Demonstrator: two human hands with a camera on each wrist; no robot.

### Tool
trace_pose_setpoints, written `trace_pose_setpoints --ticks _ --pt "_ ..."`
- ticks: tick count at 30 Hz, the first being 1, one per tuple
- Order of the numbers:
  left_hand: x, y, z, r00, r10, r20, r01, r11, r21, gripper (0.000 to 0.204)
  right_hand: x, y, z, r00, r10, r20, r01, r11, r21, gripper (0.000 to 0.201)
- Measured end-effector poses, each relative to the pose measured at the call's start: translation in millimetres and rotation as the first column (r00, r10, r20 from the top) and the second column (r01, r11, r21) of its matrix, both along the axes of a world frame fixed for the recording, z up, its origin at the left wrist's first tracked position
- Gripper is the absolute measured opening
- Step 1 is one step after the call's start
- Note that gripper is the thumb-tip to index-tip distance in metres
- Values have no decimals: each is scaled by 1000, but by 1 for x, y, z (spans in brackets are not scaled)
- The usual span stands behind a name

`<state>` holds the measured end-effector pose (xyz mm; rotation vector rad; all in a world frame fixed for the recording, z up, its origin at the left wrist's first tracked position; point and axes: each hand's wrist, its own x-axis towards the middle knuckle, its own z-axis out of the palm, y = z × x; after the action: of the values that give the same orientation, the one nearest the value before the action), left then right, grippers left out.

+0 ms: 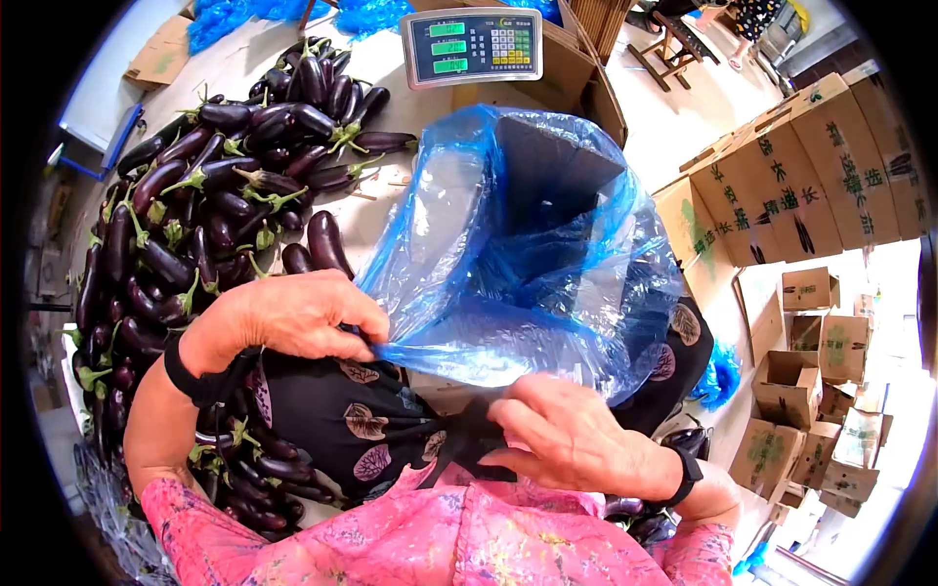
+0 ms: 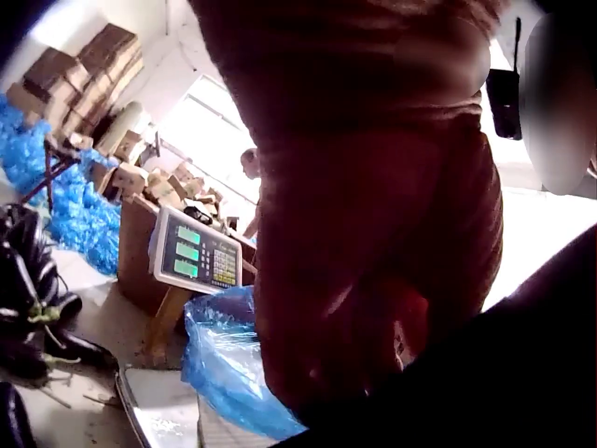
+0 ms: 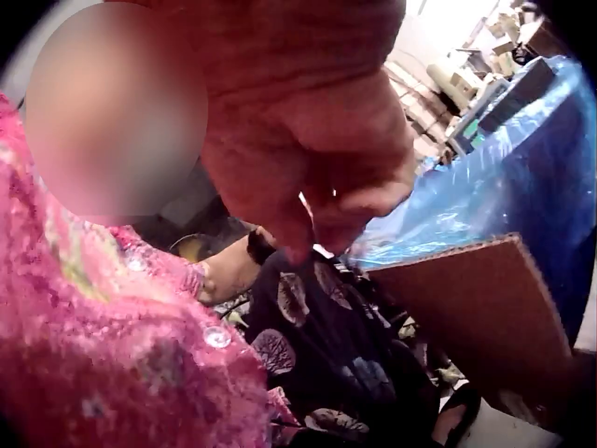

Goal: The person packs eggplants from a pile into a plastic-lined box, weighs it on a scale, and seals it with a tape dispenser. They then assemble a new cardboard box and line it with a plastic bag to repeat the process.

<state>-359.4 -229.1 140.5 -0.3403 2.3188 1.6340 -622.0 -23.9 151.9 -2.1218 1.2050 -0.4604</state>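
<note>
A blue plastic bag point(image 1: 459, 332) lines an open cardboard box point(image 1: 557, 176) standing before the person's knees, its edge draped over the near side. The left hand point(image 1: 318, 317) pinches the bag's edge at the near left corner between thumb and fingers. Just short of the near edge is the right hand point(image 1: 567, 435), fingers bent and thumb apart, with nothing seen between them. In the right wrist view the right hand point(image 3: 317, 140) hangs beside the box's bare cardboard flap point(image 3: 476, 308). The left hand point(image 2: 373, 187) fills much of the left wrist view, its fingertips hidden.
A large heap of eggplants point(image 1: 225, 195) lies on the left, with more by the person's legs. Beyond the box stands a scale display point(image 1: 472, 47). Stacked cartons point(image 1: 811, 176) are at the right, and blue plastic point(image 1: 220, 24) lies at the back.
</note>
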Motion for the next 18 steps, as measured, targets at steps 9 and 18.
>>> trace_pose_setpoints --ticks 9,18 --pt "20 -9 7 993 92 71 -93 996 8 21 -12 17 -21 925 -200 -323 163 977 -138 26" --pt "28 -21 -64 963 -30 268 86 976 -199 27 17 36 -100 979 56 -195 2 958 287 23"
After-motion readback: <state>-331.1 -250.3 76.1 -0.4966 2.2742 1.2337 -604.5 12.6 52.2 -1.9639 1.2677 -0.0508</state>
